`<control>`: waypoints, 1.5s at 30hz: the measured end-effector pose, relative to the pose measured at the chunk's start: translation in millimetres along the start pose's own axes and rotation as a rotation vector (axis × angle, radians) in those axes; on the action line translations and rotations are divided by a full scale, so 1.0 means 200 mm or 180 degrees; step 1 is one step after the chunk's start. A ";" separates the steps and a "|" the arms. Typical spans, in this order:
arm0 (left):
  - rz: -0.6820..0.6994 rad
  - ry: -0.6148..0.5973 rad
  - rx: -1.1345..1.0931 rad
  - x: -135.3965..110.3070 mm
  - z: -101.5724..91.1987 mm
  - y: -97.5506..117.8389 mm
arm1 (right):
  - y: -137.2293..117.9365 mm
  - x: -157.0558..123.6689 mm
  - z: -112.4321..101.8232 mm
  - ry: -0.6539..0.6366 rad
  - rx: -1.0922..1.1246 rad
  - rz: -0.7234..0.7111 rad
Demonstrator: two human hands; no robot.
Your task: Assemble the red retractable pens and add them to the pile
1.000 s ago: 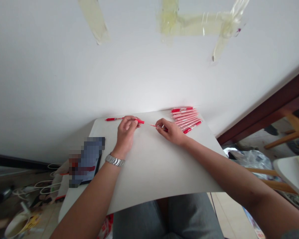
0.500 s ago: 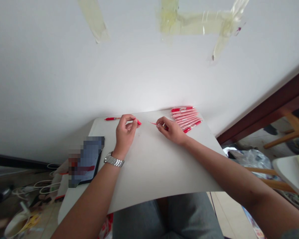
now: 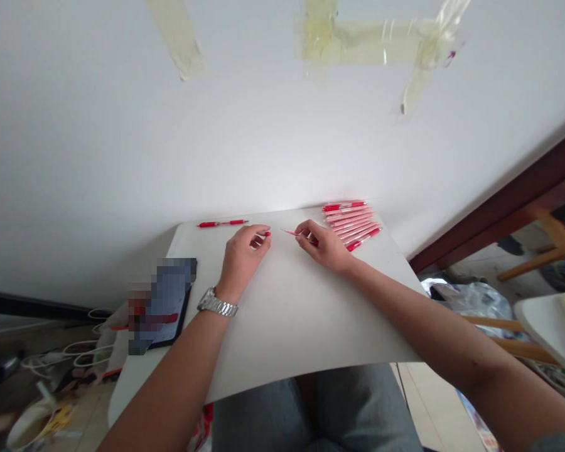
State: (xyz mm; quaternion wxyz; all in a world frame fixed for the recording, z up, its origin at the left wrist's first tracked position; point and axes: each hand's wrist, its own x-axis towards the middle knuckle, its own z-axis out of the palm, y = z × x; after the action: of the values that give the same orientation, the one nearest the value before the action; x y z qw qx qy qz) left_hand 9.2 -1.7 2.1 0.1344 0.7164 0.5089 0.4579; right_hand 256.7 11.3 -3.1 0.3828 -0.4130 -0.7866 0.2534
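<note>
My left hand (image 3: 245,254) is closed, its fingertips pinching a small red pen part (image 3: 267,234) whose end peeks out between thumb and fingers. Across a short gap, my right hand (image 3: 324,245) grips a pen with its thin red refill (image 3: 289,232) bare and pointing left. The rest of that pen is mostly covered by my fingers. Behind my left hand, a red pen (image 3: 222,223) lies at the table's back edge. Just past my right hand rests a row of red pens (image 3: 351,216), several in clear wrappers.
A dark phone or tablet (image 3: 169,307), partly blurred out, lies on the left of the white table (image 3: 306,326). The taped wall (image 3: 263,138) rises right behind the table. Cables (image 3: 75,351) hang at lower left; a wooden chair (image 3: 537,251) stands at right.
My left hand has turned and shifted slightly right, bringing the red part closer to the refill; less of that part shows. The pen behind is now fully visible. My right hand stays put.
</note>
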 end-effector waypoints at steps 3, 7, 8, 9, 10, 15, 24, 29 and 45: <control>0.0017 -0.0186 0.0132 0.00 0.00 -0.01 | 0.00 0.00 0.00 0.0004 0.0015 -0.0038; 0.0037 -0.0388 0.0299 0.00 0.00 -0.01 | -0.01 0.00 0.00 0.0002 0.0031 -0.0045; 0.0046 -0.0427 0.0343 0.00 0.00 -0.01 | -0.01 0.00 0.00 0.0001 0.0031 -0.0036; 0.0054 -0.0454 0.0380 0.00 0.00 -0.01 | -0.01 0.00 0.00 0.0002 0.0028 -0.0024; 0.0063 -0.0476 0.0405 0.00 0.00 -0.02 | -0.01 0.00 0.00 0.0004 0.0023 -0.0012; 0.0104 -0.0520 0.0526 0.00 0.00 -0.02 | -0.01 0.00 0.00 0.0014 -0.0002 -0.0023; 0.0292 -0.0704 0.0692 0.00 -0.04 -0.01 | 0.00 0.00 0.00 0.0011 0.0009 0.0007; 0.0455 -0.1006 0.1006 0.01 -0.06 -0.01 | 0.00 0.00 0.00 0.0005 0.0034 -0.0022; 0.0375 -0.0582 0.0845 0.02 -0.07 -0.01 | 0.00 0.00 0.00 -0.0024 0.0053 -0.0026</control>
State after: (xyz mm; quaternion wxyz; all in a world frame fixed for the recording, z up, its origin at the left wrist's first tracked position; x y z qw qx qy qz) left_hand -2.5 -1.5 10.0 0.0572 0.7951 0.5077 0.3266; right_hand 256.7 11.6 -3.7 0.3843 -0.4056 -0.7875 0.2599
